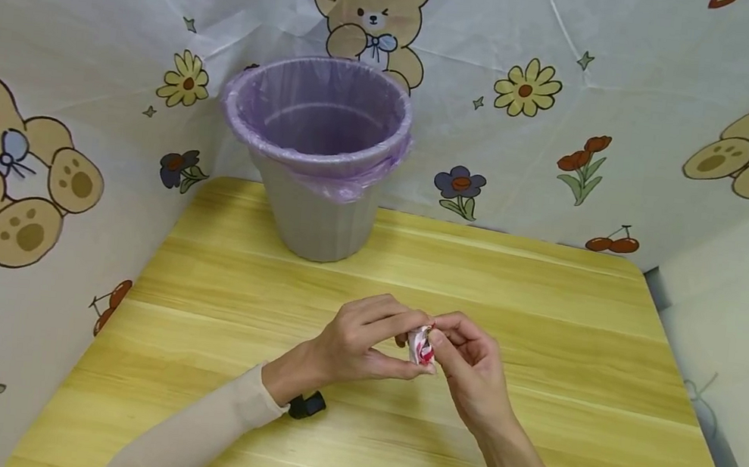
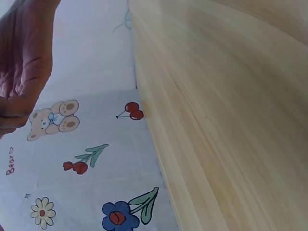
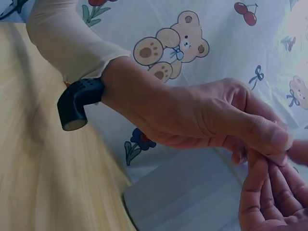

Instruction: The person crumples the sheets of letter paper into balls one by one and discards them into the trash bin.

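Observation:
A small crumpled white-and-red wrapper (image 1: 422, 346) is held between both hands above the middle of the table. From the left, my left hand (image 1: 363, 339) holds it between thumb and fingers. On the other side, my right hand (image 1: 473, 366) pinches its edge with thumb and forefinger. The right wrist view shows the left hand (image 3: 192, 115) reaching across to the curled fingers of the right hand (image 3: 274, 202), with the wrapper mostly hidden there. Whatever lies inside the wrapper cannot be made out.
Behind the hands, a grey bin (image 1: 321, 220) with a purple liner (image 1: 346, 173) stands at the table's back left. The wood-grain table (image 1: 577, 323) meets a printed cloth (image 1: 493, 18) with bears and flowers. Each wrist wears a black camera (image 1: 307, 406).

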The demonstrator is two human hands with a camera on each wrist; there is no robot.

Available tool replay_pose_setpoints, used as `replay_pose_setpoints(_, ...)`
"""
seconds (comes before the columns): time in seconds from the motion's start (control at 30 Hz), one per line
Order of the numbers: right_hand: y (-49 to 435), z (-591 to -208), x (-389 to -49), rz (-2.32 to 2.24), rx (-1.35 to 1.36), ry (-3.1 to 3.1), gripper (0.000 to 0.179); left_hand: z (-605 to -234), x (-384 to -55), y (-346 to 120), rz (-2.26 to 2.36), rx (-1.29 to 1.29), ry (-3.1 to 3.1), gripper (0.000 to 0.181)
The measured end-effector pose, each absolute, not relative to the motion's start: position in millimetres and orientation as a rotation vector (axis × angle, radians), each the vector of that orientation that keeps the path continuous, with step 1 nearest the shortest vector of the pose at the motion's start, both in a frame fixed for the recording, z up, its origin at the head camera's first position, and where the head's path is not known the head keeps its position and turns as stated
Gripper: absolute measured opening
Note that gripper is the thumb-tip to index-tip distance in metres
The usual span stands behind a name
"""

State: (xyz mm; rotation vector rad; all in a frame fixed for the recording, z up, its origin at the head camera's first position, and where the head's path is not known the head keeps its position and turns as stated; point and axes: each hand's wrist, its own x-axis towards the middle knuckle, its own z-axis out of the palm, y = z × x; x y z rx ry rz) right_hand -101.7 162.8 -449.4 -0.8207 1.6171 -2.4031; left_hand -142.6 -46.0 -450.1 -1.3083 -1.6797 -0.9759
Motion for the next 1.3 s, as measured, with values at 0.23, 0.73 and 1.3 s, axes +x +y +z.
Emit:
replay_pose_setpoints(0.23,166,-448,-106,-2.376,-0.873,1.665,0.031,-445,-146,-45,-0.949,-1.324,-1.666,0.056)
replay_pose_setpoints(0.73,161,-455,-108,-2.390,-0.802,1.288,0.036,-443,-143,-50,-1.054,-1.421,-1.693,0.048)
replay_pose_setpoints(1.3,164,-445,-110,-2.354,-1.020,1.400,0.037,-431,-135,-56,-1.486,-1.307,-1.701,0.041)
